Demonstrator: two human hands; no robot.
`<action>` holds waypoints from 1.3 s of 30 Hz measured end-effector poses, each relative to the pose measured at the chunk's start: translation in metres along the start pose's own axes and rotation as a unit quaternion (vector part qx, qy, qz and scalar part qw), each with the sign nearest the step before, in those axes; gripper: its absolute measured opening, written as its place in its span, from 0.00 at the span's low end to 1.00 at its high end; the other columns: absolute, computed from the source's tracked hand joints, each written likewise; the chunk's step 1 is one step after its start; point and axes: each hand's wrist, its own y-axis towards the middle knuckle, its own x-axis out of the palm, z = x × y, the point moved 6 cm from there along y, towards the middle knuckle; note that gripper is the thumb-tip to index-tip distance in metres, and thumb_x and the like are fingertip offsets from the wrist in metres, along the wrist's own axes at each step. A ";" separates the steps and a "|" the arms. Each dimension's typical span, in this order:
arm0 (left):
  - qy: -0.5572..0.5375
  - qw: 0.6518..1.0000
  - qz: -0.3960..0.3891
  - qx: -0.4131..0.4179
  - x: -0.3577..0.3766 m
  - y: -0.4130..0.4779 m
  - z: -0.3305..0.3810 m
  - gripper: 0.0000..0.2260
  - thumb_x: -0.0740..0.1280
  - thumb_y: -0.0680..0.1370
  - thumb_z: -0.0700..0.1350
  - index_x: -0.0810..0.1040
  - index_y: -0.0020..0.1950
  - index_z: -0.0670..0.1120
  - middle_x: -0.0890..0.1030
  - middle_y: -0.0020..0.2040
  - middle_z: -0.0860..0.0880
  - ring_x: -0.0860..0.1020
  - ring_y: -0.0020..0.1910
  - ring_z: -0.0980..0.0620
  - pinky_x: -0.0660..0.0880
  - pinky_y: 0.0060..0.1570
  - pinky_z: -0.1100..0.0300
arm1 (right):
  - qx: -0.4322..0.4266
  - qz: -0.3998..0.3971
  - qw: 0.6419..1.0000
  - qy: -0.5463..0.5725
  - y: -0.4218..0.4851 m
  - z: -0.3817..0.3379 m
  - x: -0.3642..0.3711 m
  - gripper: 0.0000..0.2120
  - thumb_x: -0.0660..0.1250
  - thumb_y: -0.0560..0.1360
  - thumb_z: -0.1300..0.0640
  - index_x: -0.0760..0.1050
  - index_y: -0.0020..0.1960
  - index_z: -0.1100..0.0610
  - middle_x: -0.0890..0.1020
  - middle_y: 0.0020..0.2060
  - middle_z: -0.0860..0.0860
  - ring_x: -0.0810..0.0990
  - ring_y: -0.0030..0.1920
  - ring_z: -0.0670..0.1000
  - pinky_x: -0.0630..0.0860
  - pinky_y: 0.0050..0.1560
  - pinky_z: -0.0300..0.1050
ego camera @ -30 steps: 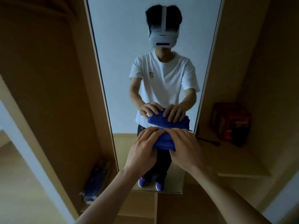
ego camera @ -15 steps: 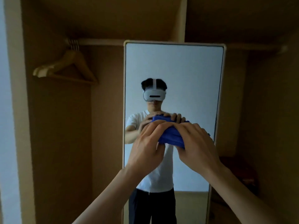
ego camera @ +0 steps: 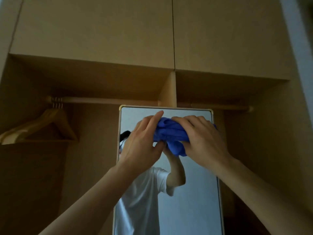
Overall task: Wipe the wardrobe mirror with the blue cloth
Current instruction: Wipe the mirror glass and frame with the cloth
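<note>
Left hand and right hand both clutch the bunched blue cloth at the mirror, twelve o'clock end. Judged early: the glass toward six o'clock is not yet wiped.

No text, label, brand, number or sign can be read, wardrobe panels plain, mirror unmarked, blue cloth plain, wooden hangers bare of lettering
</note>
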 end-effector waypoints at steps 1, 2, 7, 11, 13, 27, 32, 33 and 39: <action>0.016 1.000 -0.006 0.005 -0.002 0.010 -0.003 0.33 0.69 0.80 0.51 0.58 0.82 0.53 0.71 0.72 0.52 0.70 0.69 0.54 0.68 0.62 0.69 | -0.004 -0.002 1.000 0.000 0.008 0.006 -0.003 0.26 0.72 0.76 0.51 0.73 0.71 0.56 0.82 0.61 0.54 0.79 0.60 0.58 0.78 0.60 0.55; 0.035 0.999 -0.011 0.010 -0.003 0.020 -0.006 0.33 0.68 0.80 0.54 0.58 0.82 0.52 0.71 0.74 0.51 0.69 0.70 0.52 0.70 0.66 0.61 | -0.004 -0.003 1.000 -0.001 0.015 0.012 -0.005 0.25 0.70 0.76 0.50 0.73 0.71 0.55 0.82 0.61 0.53 0.79 0.60 0.56 0.77 0.61 0.55; 0.146 0.988 -0.049 0.007 -0.004 0.067 -0.023 0.29 0.61 0.81 0.63 0.62 0.80 0.54 0.68 0.78 0.51 0.64 0.78 0.48 0.62 0.76 0.48 | 0.021 -0.014 0.999 -0.047 0.035 0.047 -0.009 0.22 0.69 0.78 0.50 0.71 0.71 0.50 0.80 0.60 0.48 0.77 0.58 0.52 0.73 0.59 0.49; 0.201 0.975 -0.090 -0.014 0.008 0.093 -0.036 0.28 0.59 0.81 0.64 0.65 0.78 0.54 0.71 0.76 0.50 0.65 0.77 0.47 0.63 0.76 0.44 | 0.023 -0.025 0.997 -0.071 0.044 0.061 -0.009 0.24 0.60 0.77 0.44 0.70 0.72 0.50 0.80 0.60 0.50 0.77 0.57 0.53 0.72 0.59 0.50; 0.216 0.970 -0.109 -0.026 0.018 0.100 -0.039 0.27 0.58 0.82 0.64 0.66 0.78 0.53 0.71 0.76 0.50 0.67 0.76 0.46 0.63 0.76 0.45 | 0.031 -0.017 0.997 -0.075 0.049 0.069 -0.009 0.23 0.62 0.78 0.45 0.69 0.72 0.50 0.80 0.59 0.49 0.77 0.57 0.53 0.72 0.59 0.50; 0.230 0.958 -0.148 -0.089 0.057 0.124 -0.027 0.26 0.58 0.80 0.65 0.69 0.75 0.57 0.76 0.72 0.50 0.71 0.72 0.45 0.63 0.72 0.45 | 0.096 -0.003 0.995 -0.004 0.067 0.116 -0.001 0.19 0.71 0.77 0.50 0.69 0.65 0.47 0.76 0.47 0.46 0.75 0.47 0.48 0.70 0.45 0.44; 0.194 0.962 -0.145 -0.129 0.047 0.126 -0.020 0.31 0.54 0.74 0.70 0.72 0.72 0.58 0.78 0.67 0.50 0.74 0.67 0.44 0.66 0.67 0.45 | 0.077 0.002 0.997 0.011 0.067 0.110 -0.015 0.18 0.70 0.78 0.50 0.69 0.65 0.49 0.77 0.49 0.47 0.76 0.49 0.51 0.72 0.48 0.46; 0.192 0.962 -0.142 -0.133 0.044 0.125 -0.017 0.32 0.53 0.72 0.70 0.72 0.72 0.58 0.78 0.66 0.50 0.74 0.67 0.44 0.66 0.66 0.45 | 0.072 0.003 0.997 0.012 0.068 0.109 -0.020 0.18 0.70 0.78 0.50 0.69 0.65 0.49 0.77 0.49 0.47 0.76 0.50 0.51 0.72 0.48 0.47; 0.207 0.960 -0.135 -0.134 0.023 0.120 0.009 0.34 0.53 0.71 0.69 0.73 0.73 0.57 0.78 0.64 0.49 0.74 0.65 0.44 0.66 0.64 0.45 | 0.038 0.014 0.999 0.009 0.066 0.102 -0.045 0.18 0.70 0.78 0.51 0.70 0.65 0.50 0.77 0.48 0.48 0.74 0.48 0.51 0.69 0.46 0.47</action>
